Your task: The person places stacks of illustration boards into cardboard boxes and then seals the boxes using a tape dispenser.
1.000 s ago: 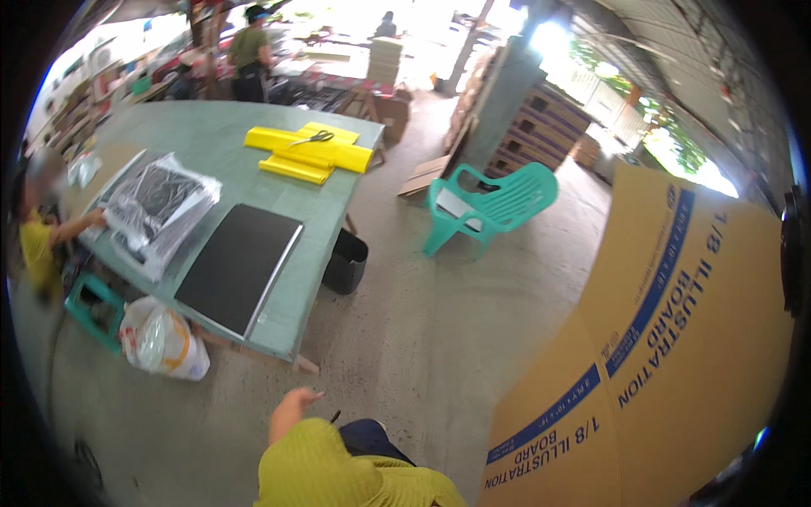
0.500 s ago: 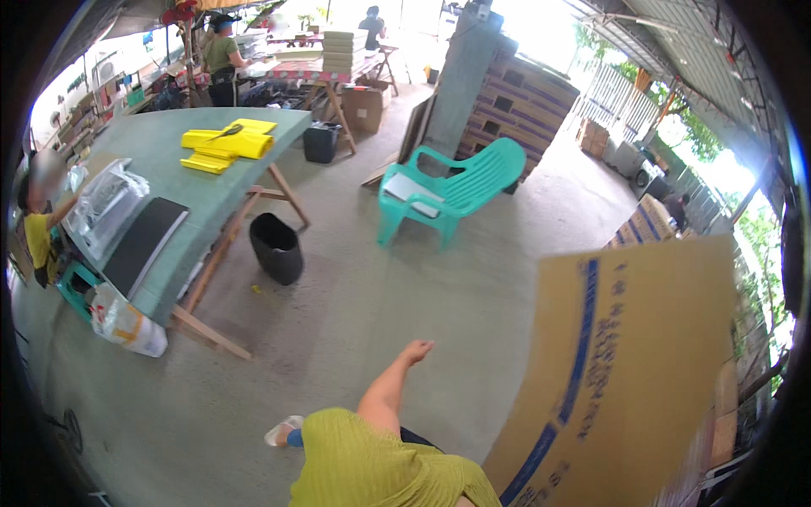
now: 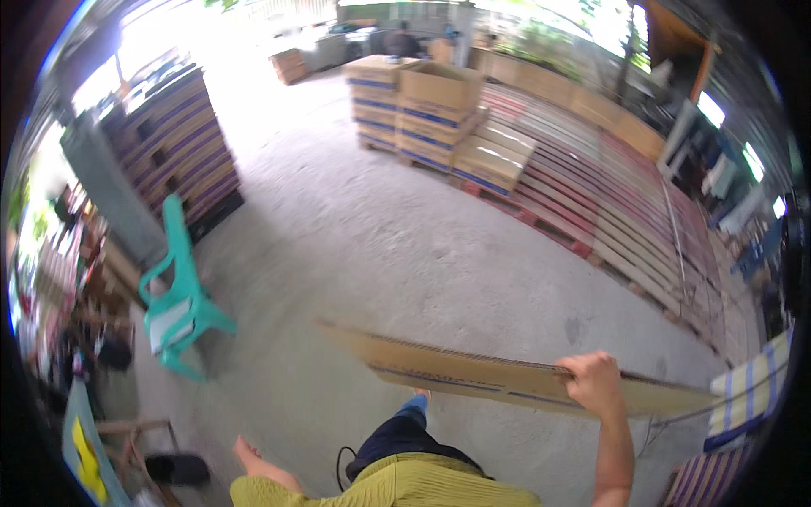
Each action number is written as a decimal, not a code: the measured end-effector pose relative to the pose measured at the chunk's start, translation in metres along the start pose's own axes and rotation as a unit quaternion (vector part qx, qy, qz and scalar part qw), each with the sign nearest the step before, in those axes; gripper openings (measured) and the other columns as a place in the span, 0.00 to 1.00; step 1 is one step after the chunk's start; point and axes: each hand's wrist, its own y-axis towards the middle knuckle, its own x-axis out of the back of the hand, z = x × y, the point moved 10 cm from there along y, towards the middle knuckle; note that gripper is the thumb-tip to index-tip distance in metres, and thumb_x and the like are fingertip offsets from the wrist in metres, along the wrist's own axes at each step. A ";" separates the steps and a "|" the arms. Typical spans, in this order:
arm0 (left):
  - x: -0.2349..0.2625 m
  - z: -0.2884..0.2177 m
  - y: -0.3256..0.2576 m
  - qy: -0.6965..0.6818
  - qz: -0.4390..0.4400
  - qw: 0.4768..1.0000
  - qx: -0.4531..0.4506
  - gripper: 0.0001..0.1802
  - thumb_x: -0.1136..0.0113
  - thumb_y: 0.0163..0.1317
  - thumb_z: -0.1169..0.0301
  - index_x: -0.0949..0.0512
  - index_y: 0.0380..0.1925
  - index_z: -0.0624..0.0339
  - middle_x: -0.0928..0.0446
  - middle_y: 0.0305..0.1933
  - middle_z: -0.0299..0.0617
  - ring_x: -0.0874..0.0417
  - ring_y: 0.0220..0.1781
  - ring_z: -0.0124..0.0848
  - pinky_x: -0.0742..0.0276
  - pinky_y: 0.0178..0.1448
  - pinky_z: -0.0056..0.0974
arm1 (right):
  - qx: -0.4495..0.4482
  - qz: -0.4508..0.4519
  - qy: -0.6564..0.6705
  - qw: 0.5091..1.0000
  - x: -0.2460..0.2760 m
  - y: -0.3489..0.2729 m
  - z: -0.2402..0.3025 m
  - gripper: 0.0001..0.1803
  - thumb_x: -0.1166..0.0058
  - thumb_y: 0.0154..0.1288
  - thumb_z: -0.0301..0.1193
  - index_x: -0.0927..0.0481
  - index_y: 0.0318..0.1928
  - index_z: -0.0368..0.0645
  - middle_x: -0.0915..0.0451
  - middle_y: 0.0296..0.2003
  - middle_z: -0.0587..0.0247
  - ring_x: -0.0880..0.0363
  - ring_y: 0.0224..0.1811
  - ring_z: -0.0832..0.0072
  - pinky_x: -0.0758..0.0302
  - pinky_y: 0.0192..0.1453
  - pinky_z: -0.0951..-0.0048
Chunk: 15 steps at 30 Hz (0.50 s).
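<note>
My right hand [image 3: 591, 380] grips the top edge of a large flattened cardboard box [image 3: 473, 372], fingers wrapped over the rim. The brown sheet with a blue stripe is held on edge, seen nearly edge-on, and runs across in front of my legs. At the lower left my left hand [image 3: 246, 454] hangs free at my side, a little blurred. It holds nothing, and its fingers look loosely apart.
A green plastic chair [image 3: 176, 308] stands at left, before stacked flat cartons [image 3: 186, 135]. Ahead, several boxes [image 3: 422, 114] stand beside wooden pallets [image 3: 583, 182] on the right. A striped cushion-like item [image 3: 752, 389] lies far right. A black bin [image 3: 177, 469] is lower left.
My view has swung right, so the chair and work table now lie far left and pallets show. The cardboard has gone from broad face to nearly edge-on; my right hand came into view.
</note>
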 end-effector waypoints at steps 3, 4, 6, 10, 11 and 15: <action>-0.230 -0.090 -0.040 -0.082 0.099 0.992 0.015 0.46 0.45 0.54 0.41 0.44 0.67 0.52 0.41 0.67 0.48 0.37 0.64 0.45 0.40 0.62 0.45 | 0.018 0.035 -0.005 0.999 -0.013 0.085 -0.088 0.08 0.47 0.48 0.26 0.18 0.30 0.49 0.20 0.24 0.66 0.21 0.27 0.65 0.28 0.34 0.65; -0.325 -0.121 -0.074 -0.092 0.214 0.972 0.022 0.41 0.54 0.66 0.48 0.56 0.71 0.56 0.54 0.74 0.48 0.50 0.74 0.46 0.51 0.71 0.55 | 0.018 0.039 -0.013 0.999 -0.015 0.115 -0.112 0.08 0.47 0.48 0.26 0.18 0.30 0.49 0.21 0.24 0.66 0.21 0.27 0.65 0.28 0.33 0.65; -0.455 -0.230 -0.129 -0.028 0.348 0.935 -0.069 0.42 0.52 0.64 0.46 0.55 0.71 0.52 0.52 0.75 0.42 0.49 0.74 0.45 0.53 0.71 0.55 | 0.064 0.030 -0.009 0.997 -0.011 0.184 -0.143 0.08 0.48 0.49 0.26 0.19 0.31 0.49 0.21 0.24 0.66 0.21 0.26 0.65 0.27 0.32 0.66; -0.749 -0.367 -0.512 0.235 0.599 0.692 -0.326 0.26 0.52 0.66 0.47 0.26 0.53 0.54 0.26 0.55 0.36 0.30 0.59 0.34 0.36 0.60 0.43 | 0.028 0.030 -0.034 0.999 -0.002 0.281 -0.258 0.08 0.49 0.49 0.26 0.19 0.31 0.50 0.21 0.25 0.67 0.20 0.27 0.67 0.28 0.32 0.66; -0.787 -0.393 -0.597 0.253 0.637 0.613 -0.393 0.26 0.53 0.67 0.48 0.25 0.53 0.55 0.26 0.54 0.36 0.28 0.57 0.32 0.34 0.59 0.39 | 0.037 0.026 -0.028 0.999 -0.007 0.309 -0.279 0.08 0.49 0.50 0.26 0.19 0.31 0.50 0.21 0.25 0.67 0.20 0.27 0.68 0.28 0.32 0.66; -0.910 -0.341 -0.862 0.354 0.753 0.223 -0.508 0.34 0.43 0.62 0.50 0.34 0.61 0.60 0.29 0.59 0.48 0.27 0.59 0.40 0.30 0.60 0.43 | 0.075 0.024 -0.013 0.997 -0.040 0.431 -0.376 0.09 0.50 0.50 0.26 0.19 0.32 0.52 0.22 0.24 0.67 0.20 0.28 0.69 0.28 0.32 0.67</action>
